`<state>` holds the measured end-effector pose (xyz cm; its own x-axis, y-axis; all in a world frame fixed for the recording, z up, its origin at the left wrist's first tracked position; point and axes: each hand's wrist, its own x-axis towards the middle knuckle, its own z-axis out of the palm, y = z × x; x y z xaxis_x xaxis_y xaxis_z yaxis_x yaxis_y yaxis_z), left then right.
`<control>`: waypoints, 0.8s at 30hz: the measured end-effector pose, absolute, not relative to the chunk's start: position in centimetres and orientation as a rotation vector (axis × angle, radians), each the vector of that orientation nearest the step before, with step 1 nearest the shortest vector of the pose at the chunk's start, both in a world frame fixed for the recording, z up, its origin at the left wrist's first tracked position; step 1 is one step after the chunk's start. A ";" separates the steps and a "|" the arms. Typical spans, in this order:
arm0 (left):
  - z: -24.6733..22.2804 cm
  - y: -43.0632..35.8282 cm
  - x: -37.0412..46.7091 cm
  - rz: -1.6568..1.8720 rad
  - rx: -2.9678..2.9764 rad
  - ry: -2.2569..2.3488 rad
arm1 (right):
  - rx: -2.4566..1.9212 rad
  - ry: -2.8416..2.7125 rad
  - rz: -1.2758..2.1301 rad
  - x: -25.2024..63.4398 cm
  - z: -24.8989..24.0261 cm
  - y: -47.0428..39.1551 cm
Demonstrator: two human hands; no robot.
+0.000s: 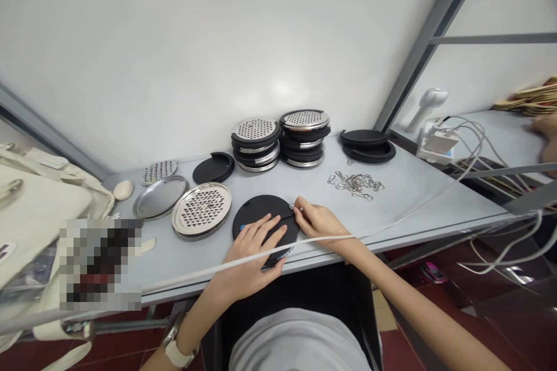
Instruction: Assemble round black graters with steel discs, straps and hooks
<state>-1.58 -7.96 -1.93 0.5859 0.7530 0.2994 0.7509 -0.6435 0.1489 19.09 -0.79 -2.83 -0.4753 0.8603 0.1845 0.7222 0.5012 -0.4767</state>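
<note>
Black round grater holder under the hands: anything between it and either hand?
Nothing visible blocks either. The left hand lies on the black round grater holder; the right hand seems to pinch a small metal loop at its right edge. A white cable crosses the view in front of both hands; its height is unclear.

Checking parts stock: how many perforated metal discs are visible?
4: first disc atop left stack, second disc atop right stack, third disc left of the black disc, fourth disc far left. Stacks may hide more.
</note>
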 end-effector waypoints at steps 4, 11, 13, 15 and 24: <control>-2.0 -7.9 -1.6 0.533 2.795 1.322 | -1.337 -2.384 0.420 19.1 -3.0 -0.7; -2.0 -8.0 -1.6 0.539 2.780 1.334 | -1.318 -2.399 0.402 19.2 -3.1 -0.6; -2.1 -8.0 -1.6 0.534 2.780 1.332 | -1.317 -2.401 0.387 19.2 -3.1 -0.6; -2.1 -8.0 -1.7 0.538 2.788 1.324 | -1.319 -2.399 0.373 19.1 -3.1 -0.7; -2.3 -7.9 -1.6 0.552 2.799 1.341 | -1.303 -2.386 0.373 19.1 -3.0 -0.7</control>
